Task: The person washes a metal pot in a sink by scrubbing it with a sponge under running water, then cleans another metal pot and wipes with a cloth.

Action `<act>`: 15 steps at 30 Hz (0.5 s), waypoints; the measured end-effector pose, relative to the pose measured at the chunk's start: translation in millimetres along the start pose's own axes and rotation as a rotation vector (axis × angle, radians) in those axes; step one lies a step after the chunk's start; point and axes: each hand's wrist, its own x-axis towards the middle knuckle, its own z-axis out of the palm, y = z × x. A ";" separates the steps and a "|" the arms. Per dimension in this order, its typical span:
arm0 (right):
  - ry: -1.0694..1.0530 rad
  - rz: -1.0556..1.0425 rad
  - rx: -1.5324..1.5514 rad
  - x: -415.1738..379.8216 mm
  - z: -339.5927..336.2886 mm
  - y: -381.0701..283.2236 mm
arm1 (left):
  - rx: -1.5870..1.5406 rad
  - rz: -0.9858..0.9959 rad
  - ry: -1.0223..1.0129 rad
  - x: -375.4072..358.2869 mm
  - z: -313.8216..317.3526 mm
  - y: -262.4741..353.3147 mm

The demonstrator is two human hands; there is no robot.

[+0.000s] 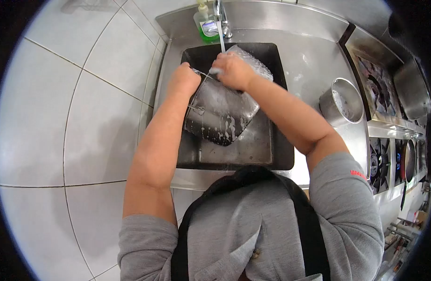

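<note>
A large metal pot, dark and streaked with suds, lies tilted in the sink. A thin wire-like handle stands out from its left side. My left hand is closed at the pot's upper left edge, by this metal handle. My right hand presses on the pot's upper side, under the running water, fingers bent around a small whitish scrubbing pad. Beyond the right hand shows a bright, wet, dimpled metal surface.
The tap runs at the sink's back, beside a pump bottle of green soap. A steel pot stands on the counter at right. Further right are gas burners, another big pot and a frying pan. A tiled wall borders the left.
</note>
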 end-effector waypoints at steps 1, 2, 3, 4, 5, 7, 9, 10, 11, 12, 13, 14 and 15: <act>-0.034 -0.078 -0.019 -0.9 -4.7 6.7 | -0.024 0.006 0.008 -3.1 3.0 0.1; -0.056 -0.158 -0.039 1.8 -10.3 12.3 | -0.045 0.016 0.026 -3.0 2.1 0.3; -0.034 0.092 -0.028 6.6 -15.3 26.5 | -0.050 0.032 0.043 -2.1 2.9 6.3; -0.013 0.113 0.010 9.0 -7.7 27.0 | -0.026 0.022 0.037 -7.9 -2.8 1.7; 0.011 0.126 0.036 14.9 -2.6 29.1 | -0.014 0.014 0.042 -8.5 -10.9 1.0; -0.017 -0.098 -0.102 2.9 -3.4 -0.9 | -0.027 0.029 0.040 -3.4 -7.1 2.6; 0.047 -0.098 -0.031 -3.8 1.6 1.4 | -0.026 0.040 0.017 -2.4 0.7 2.7; 0.031 -0.022 -0.002 -1.2 -3.7 13.7 | -0.020 0.033 0.016 -1.8 0.8 2.9; 0.019 0.050 0.023 5.3 -11.6 26.6 | -0.017 0.029 0.022 -0.4 -0.9 3.0; 0.016 -0.090 -0.231 14.2 -21.3 31.0 | -0.006 0.029 0.019 -1.7 -0.2 -0.9; 0.027 -0.090 -0.227 15.6 -17.0 26.6 | 0.003 0.043 0.040 -0.9 -1.7 -3.1; 0.038 -0.112 -0.165 14.0 -7.9 19.5 | 0.004 0.057 0.064 2.1 -2.5 -2.5; 0.039 -0.130 -0.100 5.4 -2.8 1.5 | 0.003 0.057 0.063 1.3 -2.9 -1.0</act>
